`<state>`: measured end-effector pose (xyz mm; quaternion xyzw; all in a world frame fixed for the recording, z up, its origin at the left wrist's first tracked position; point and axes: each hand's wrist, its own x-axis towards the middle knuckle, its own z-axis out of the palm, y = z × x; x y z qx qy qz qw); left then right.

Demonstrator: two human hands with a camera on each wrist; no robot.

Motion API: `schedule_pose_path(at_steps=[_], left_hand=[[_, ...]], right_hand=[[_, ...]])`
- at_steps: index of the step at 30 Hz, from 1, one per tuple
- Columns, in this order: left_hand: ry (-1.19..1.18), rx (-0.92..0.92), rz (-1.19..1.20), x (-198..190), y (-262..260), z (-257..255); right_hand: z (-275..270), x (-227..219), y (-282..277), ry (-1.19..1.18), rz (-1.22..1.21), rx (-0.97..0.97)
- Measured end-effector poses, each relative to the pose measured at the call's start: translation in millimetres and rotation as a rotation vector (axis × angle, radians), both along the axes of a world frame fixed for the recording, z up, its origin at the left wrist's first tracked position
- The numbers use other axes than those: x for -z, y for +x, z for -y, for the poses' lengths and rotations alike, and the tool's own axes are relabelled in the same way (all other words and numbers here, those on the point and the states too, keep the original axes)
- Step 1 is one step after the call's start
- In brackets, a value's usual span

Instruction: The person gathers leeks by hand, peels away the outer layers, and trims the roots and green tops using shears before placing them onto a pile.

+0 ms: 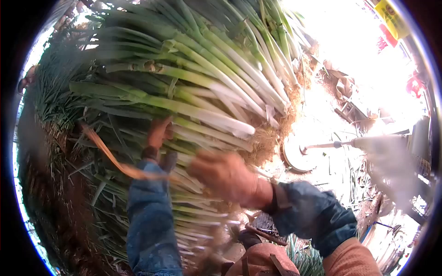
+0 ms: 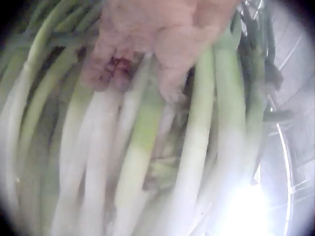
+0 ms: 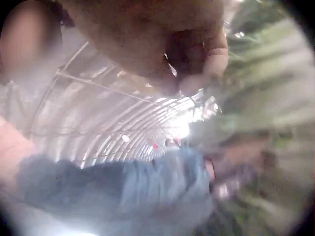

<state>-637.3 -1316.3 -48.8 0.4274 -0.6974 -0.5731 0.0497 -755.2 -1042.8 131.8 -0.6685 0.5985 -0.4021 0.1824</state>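
Long leeks (image 1: 202, 110) with white stems and green leaves lie in a thick pile. My left hand (image 1: 159, 133) reaches in among them; in the left wrist view the left hand (image 2: 162, 34) has thumb and fingers bent round several stalks (image 2: 138, 152). Just to its right, my right hand (image 1: 225, 177) is blurred above the stems, with curled fingers. An orange-brown strip (image 1: 115, 161) runs from the leaves across the left sleeve to the right hand's fingers, which seem to pinch its end. The right wrist view shows the curled right hand (image 3: 162, 44), but no clear strip.
Beyond the roots, a round white disc (image 1: 299, 154) joins a metal rod (image 1: 331, 144). More green leaves (image 1: 60, 83) are heaped at the far left. A yellow item (image 1: 391, 18) appears at upper right. Curved roof ribs (image 3: 113, 88) show in the right wrist view.
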Motion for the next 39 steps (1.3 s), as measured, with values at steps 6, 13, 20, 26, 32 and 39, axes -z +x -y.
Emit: schedule_pose_path(at_steps=[6, 13, 20, 26, 32, 39], left_hand=[[0.078, -0.31, -0.222, -21.0, 90.0, -125.1], [0.465, 0.255, -0.21, -65.9, 151.8, -301.6], [-0.219, 0.158, 0.138, -6.1, 201.6, -286.7], [0.468, -0.52, -0.148, 15.6, 144.7, -250.7], [0.776, -0.745, -0.193, 38.9, 74.7, -232.7], [0.673, -0.779, -0.763, -29.1, 53.5, -249.9]], right_hand=[[-126.9, 121.7, 54.8, 0.574, 0.161, 0.087], [-108.9, 137.1, 99.8, 0.324, 0.12, -0.138], [-28.3, 86.8, -26.2, 0.358, -0.605, 0.542], [-23.2, 135.5, -85.7, 0.149, -0.946, 0.38], [-59.5, 90.1, -24.7, 0.448, -0.208, 0.144], [-100.7, 91.6, 34.8, 0.404, 0.31, 0.001]])
